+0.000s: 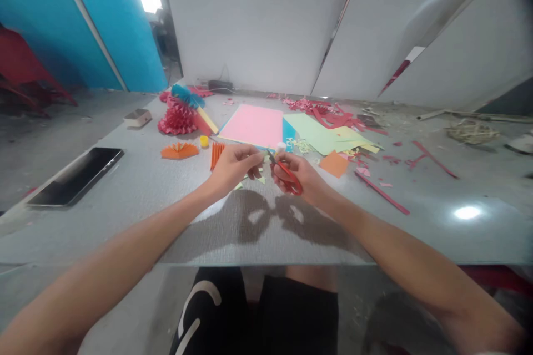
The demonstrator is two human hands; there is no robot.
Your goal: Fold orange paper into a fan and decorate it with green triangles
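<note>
Over the middle of the table, my right hand (297, 175) is closed around a pair of red-handled scissors (290, 177), whose blades point up and left. Just left of the blades, my left hand (239, 163) pinches with thumb and forefinger. What sits in that pinch is too small to make out; it may be a scrap of pale green paper. Pale green scraps (261, 180) lie on the table below. An orange pleated paper piece (217, 154) stands beside my left hand, and another orange paper fan (180, 151) lies farther left.
Pink paper (254, 125) and light green paper (320, 133) lie behind my hands. An orange square (334, 164) and red strips (383, 193) are to the right. Left are a phone (77, 177), a small box (137, 118), a yellow cap (204, 141) and a red paper pompom (177, 116).
</note>
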